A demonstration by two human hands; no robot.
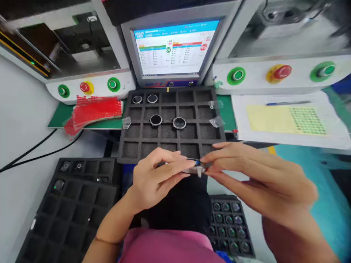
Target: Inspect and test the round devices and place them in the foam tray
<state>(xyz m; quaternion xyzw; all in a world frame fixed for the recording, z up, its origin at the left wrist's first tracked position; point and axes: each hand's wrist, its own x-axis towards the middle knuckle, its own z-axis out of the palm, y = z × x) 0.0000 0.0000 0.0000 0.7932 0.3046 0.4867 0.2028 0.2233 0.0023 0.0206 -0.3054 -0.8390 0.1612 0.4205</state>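
Between both hands, just above the front edge of a black foam tray (172, 136), is a round silver watch case (193, 169), seen nearly edge-on. My left hand (160, 173) grips its left side, thumb and fingers closed on it. My right hand (255, 173) pinches its right edge, where a small pale tab or lug points down. Beyond the hands, two watch cases with dark faces, one at left (156, 120) and one at right (179, 123), rest on the tray's dividers. Two more round pieces, one in the corner (137, 99) and one beside it (152, 99), sit in the back row.
A monitor (175, 47) stands behind the tray, between machine panels with green buttons and red stop knobs (282, 72). Red label sheets (95, 112) lie left; papers with a pen (287, 103) lie right. More foam trays sit low at left (74, 208) and below right (229, 224). Black cables (41, 155) hang left.
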